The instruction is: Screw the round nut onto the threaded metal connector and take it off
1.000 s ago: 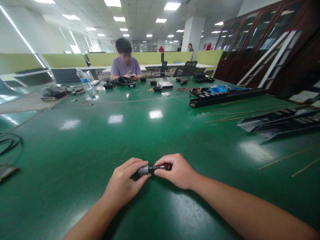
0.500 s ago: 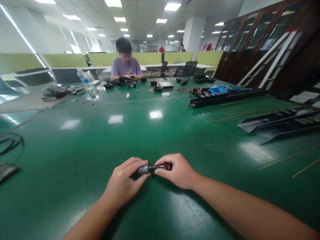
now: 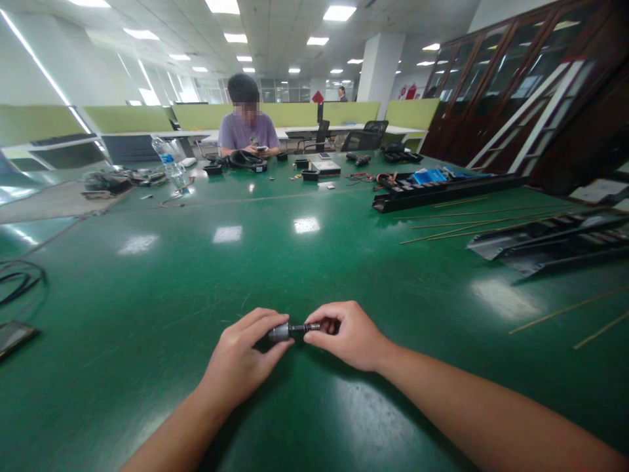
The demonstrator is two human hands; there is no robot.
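Note:
Near the front of the green table, a small silver metal cylinder point(image 3: 279, 333) lies sideways between the fingers and thumb of my left hand point(image 3: 244, 351). A thin dark ribbed shaft point(image 3: 298, 329) extends from its right end, in line with it. The thumb and forefinger of my right hand point(image 3: 352, 336) pinch the far right end of this shaft. My curled fingers cover part of that tip, and I cannot make out whether the shaft and cylinder are one piece.
Black metal channels point(image 3: 442, 190) and thin rods point(image 3: 457, 231) lie on the right. A water bottle point(image 3: 170, 162) stands far left, near a heap of parts point(image 3: 118, 180). Across the table point(image 3: 196, 275) sits a person point(image 3: 249, 131) holding a phone-like object. Cables point(image 3: 19, 282) lie at the left edge.
My left hand, with the silver cylinder, has shifted very slightly left, and a little more of the shaft shows. The right hand stays almost still. A distant person has moved left in the background.

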